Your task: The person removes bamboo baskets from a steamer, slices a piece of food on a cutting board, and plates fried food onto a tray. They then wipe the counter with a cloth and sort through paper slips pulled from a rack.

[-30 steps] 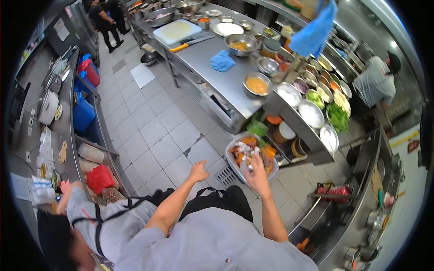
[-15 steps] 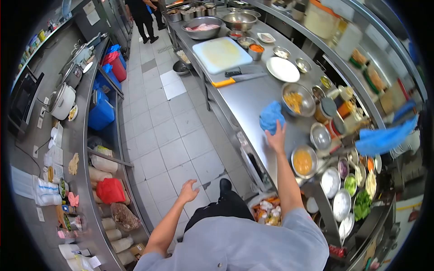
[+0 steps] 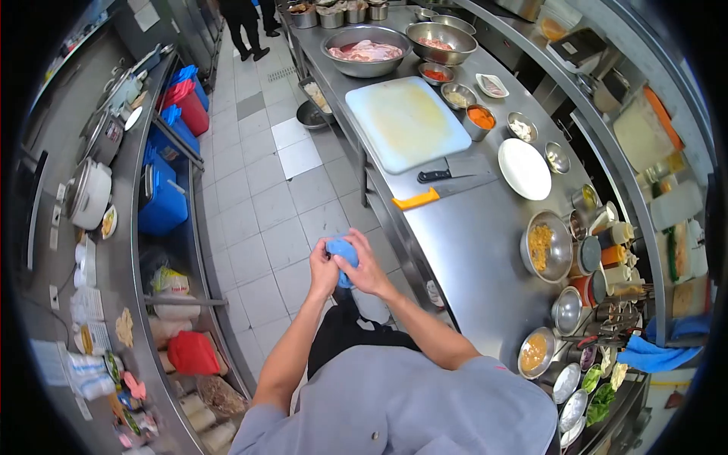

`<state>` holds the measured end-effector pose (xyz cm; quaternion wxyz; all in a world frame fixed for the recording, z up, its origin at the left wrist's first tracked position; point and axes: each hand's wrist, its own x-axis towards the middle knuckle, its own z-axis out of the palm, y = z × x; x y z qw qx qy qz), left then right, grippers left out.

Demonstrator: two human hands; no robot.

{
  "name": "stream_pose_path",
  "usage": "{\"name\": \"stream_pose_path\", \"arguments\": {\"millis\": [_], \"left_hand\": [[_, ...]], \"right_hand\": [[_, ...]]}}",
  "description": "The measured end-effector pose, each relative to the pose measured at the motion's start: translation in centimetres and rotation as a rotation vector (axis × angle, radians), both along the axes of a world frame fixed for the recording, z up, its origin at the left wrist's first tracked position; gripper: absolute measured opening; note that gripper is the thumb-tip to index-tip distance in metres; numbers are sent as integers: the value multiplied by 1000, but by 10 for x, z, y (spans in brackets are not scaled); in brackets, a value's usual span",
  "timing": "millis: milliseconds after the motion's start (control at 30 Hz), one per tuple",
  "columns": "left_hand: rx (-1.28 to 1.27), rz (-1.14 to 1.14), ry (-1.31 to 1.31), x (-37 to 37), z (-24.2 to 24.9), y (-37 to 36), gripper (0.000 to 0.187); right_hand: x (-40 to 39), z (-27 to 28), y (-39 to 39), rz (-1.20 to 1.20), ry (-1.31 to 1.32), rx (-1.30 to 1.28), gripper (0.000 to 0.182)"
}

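Observation:
A blue cloth [image 3: 343,250] is bunched between my two hands in front of my body, over the tiled floor beside the steel counter. My left hand [image 3: 323,267] closes on its left side. My right hand [image 3: 365,267] wraps over it from the right, and a bit of the cloth hangs below the fingers. To the right, the steel counter [image 3: 462,246] carries a yellow-handled knife [image 3: 444,192], a black-handled knife [image 3: 436,175] and a white cutting board [image 3: 406,121].
A white plate [image 3: 525,168] and a steel bowl of yellow food [image 3: 541,246] stand on the counter. Behind them is a large bowl of raw meat [image 3: 365,51]. Another blue cloth [image 3: 656,353] hangs at the right. Red and blue bins [image 3: 186,106] line the left side. Someone stands far ahead.
The blue cloth has left the counter in my right hand and come in front of my body. My left hand has risen to meet it and now grips it too.

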<state>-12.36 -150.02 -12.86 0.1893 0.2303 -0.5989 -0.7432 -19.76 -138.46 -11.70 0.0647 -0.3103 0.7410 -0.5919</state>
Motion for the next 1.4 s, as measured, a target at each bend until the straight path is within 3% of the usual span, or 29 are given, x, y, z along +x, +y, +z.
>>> {"name": "stream_pose_path", "arguments": {"millis": [33,133,167,200,267,333,367,433,533,600,633,700,733,767,800,900,967,1033,1100,1200,1300,1367,1400], "left_hand": [[-49,-1,33,-18,-4,-19,22],[-179,-102,-92,-62,20,-48,12],[-357,-120,-78,-81,26,-58,17],[-303,-106,-53,-97,45,-65,19],[-187,-88,-33,-119,91,-75,24],[-199,-165,-66,-128,79,-112,30],[-228,-236,-119,-125,55,-139,30],[-317,-321,-241,-117,21,-185,24],[-363,-297,-399,-112,-3,-234,16],[-367,-277,-476,-120,-12,-261,17],[-370,-267,-521,-125,-10,-275,17],[-328,-277,-504,-152,8,-292,18],[-308,-282,-486,-170,19,-301,18],[-380,-327,-448,-187,31,-314,21],[-419,-311,-477,-200,41,-327,21],[-451,-211,-540,-192,44,-386,22],[-450,-151,-634,-173,34,-416,21],[-441,-107,-701,-148,11,-444,22],[-422,-118,-705,-145,-16,-457,24],[-422,-275,-630,-184,-28,-466,28],[-407,-461,-464,-246,-9,-467,29],[-527,-541,-338,-283,-10,-475,29],[-606,-563,-295,-294,-5,-490,28]], "right_hand": [[-9,4,-18,-71,142,0,35],[-77,24,-36,232,-605,-84,38],[-99,38,-39,160,-411,-28,37],[-118,55,-40,86,-226,35,37],[-171,71,-42,-231,-73,-145,37],[-241,101,-21,-480,9,-75,35],[-291,78,-5,-484,-44,-143,31],[-353,80,7,-747,182,159,28],[-464,-62,17,-859,497,548,29],[-463,-34,-59,-986,332,661,28],[-468,-51,-109,-971,293,447,32],[-445,-39,-226,-512,-51,324,36],[-442,-87,-290,-312,68,135,33],[-405,11,-320,-223,-283,84,30],[-399,12,-355,24,-660,-114,29],[-395,14,-403,-158,-300,-282,27],[-417,38,-384,-54,-783,-510,28],[-460,23,-350,315,-1183,-658,39],[-483,23,-325,246,-1363,-670,52],[-482,46,-310,47,-1290,-699,56],[-460,40,-331,38,-1275,-956,58],[-444,-6,-373,-296,12,386,50],[-440,-22,-380,-345,-164,196,44]]}}
